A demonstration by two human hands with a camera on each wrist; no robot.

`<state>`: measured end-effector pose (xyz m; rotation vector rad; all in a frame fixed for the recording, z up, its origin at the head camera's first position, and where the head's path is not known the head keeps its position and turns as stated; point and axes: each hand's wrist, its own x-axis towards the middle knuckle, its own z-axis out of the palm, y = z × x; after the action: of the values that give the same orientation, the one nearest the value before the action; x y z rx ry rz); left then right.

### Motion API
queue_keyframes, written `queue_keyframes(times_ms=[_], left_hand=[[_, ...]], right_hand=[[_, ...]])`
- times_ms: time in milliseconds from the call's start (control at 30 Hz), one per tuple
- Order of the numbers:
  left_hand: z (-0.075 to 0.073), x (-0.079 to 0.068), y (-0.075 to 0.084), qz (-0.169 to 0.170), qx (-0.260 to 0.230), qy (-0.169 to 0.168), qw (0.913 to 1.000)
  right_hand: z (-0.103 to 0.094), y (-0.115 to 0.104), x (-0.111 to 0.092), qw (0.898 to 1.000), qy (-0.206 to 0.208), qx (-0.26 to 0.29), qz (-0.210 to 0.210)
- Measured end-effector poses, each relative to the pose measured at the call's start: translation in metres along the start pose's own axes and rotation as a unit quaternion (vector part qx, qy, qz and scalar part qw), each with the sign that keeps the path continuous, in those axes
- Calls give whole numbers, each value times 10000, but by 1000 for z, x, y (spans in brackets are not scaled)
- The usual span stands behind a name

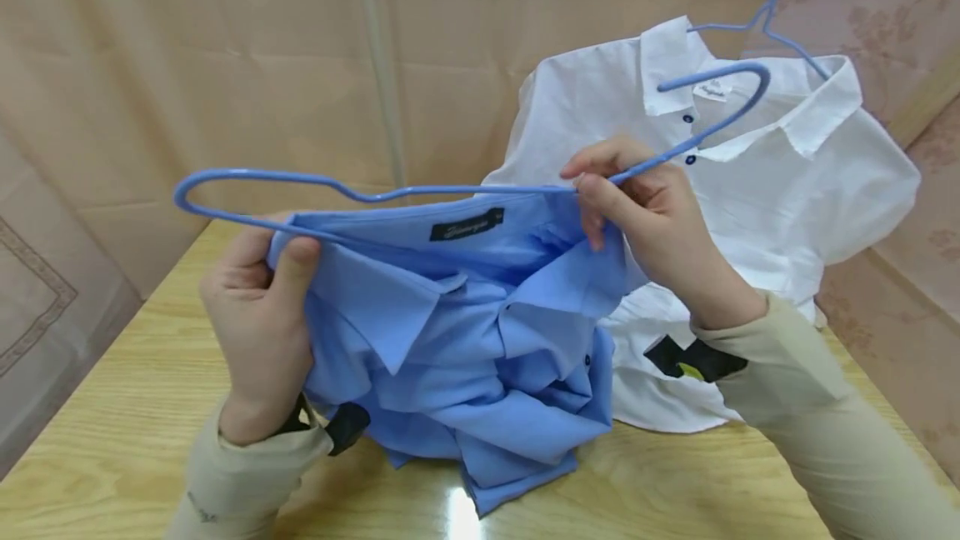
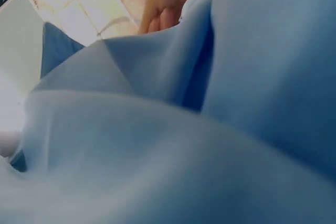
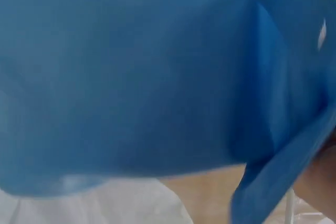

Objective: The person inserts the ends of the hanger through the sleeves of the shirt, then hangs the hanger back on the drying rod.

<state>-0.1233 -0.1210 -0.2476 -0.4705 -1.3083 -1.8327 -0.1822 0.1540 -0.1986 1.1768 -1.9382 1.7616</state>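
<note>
A light blue shirt (image 1: 465, 332) with a dark neck label hangs bunched between the hands, its collar spread. A blue clothes hanger (image 1: 450, 190) lies across the neck opening, one rounded end out at the left and its curved hook up at the right. My left hand (image 1: 258, 307) pinches the shirt's collar edge, thumb on the front, where the hanger's lower wire enters. With thumb and fingers my right hand (image 1: 637, 215) holds the hanger near the base of its hook, beside the collar's right side. Shirt cloth (image 2: 131, 145) fills much of both wrist views.
Behind on the right, a white shirt (image 1: 592, 115) on another blue hanger (image 1: 772, 11) lies over the wooden table (image 1: 97, 440). Beige curtains (image 1: 465, 40) close off the back. The hook in front overlaps the white shirt's collar in the head view.
</note>
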Motion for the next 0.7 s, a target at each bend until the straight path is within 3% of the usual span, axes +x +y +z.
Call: queue_keyframes(times_ms=[133, 267, 333, 433, 567, 700], left_hand=[[-6, 5, 1, -139, -242, -524, 9982], [-11, 8, 1, -188, -906, -1089, 9897], [-13, 9, 2, -114, -963, -1221, 9878], [-12, 11, 2, 132, -793, -1142, 9902], [-9, 12, 2, 454, -254, -690, 9963], [-5, 12, 0, 626, -274, -284, 9973]], right_hand=[[-4, -1, -3, 9989, -266, 121, -357], [-5, -8, -2, 9976, -152, 64, -673], [-6, -14, 0, 9965, -97, -41, -832], [-9, -24, 3, 9948, -114, -96, -1006], [-21, -33, 8, 9941, -212, -20, -1063], [-40, -37, 9, 9936, -422, -31, -1050]])
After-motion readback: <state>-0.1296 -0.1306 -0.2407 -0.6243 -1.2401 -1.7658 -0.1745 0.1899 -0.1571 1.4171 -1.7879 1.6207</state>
